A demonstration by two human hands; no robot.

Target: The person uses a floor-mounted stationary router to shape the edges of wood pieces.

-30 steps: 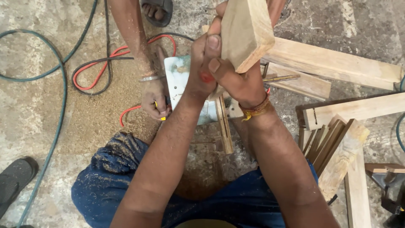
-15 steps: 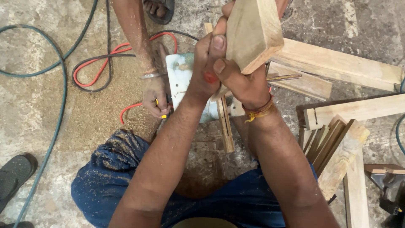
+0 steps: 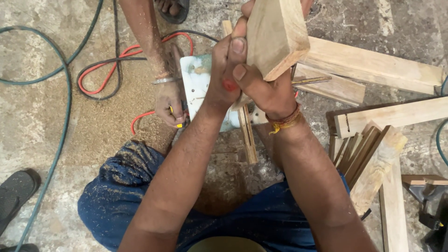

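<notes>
Both my hands grip one thick pale wooden block (image 3: 276, 35), held up close to the camera. My left hand (image 3: 226, 70) wraps its left side with the thumb up against the wood. My right hand (image 3: 263, 91), with a red and yellow thread band at the wrist, clasps it from below. Under the block lies a flat whitish metal-plated machine (image 3: 198, 81) on the floor. A thin wooden strip (image 3: 247, 135) rests against it.
Another person's hand (image 3: 169, 102), wearing a metal bangle, touches the machine's left edge with something yellow. Red (image 3: 100, 63), black and green cables (image 3: 60, 121) loop on the sawdust-covered floor. Planks (image 3: 373, 65) and slats (image 3: 368, 158) are stacked at right. A sandal (image 3: 16, 191) sits at lower left.
My hands have lifted the block slightly higher and nearer the camera. The other person's hand stays at the machine's edge.
</notes>
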